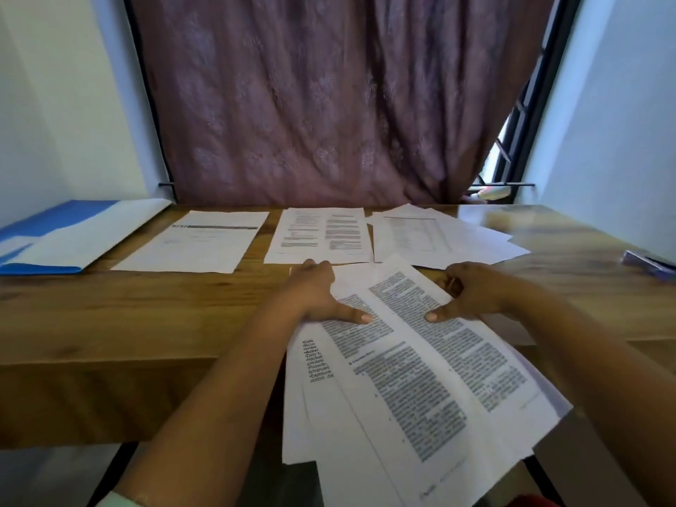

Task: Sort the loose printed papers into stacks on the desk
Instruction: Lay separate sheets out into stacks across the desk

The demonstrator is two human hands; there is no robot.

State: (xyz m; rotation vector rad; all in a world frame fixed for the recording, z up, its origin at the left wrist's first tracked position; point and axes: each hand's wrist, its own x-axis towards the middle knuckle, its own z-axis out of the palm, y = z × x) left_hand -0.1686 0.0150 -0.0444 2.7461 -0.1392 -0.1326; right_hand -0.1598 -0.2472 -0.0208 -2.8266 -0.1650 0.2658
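A fanned bundle of printed papers hangs over the desk's front edge, its top sheet showing two columns of dense text. My left hand holds the bundle's left upper edge, thumb lying on the top page. My right hand grips the right upper edge, thumb pressed on the page and fingers curled behind. Three groups lie along the back of the wooden desk: a sheet with a black header bar, a two-column text sheet, and a loosely spread pile.
A blue and white folder lies at the desk's far left. A purple object sits near the right edge. A dark pink curtain hangs behind the desk, with a window frame at its right.
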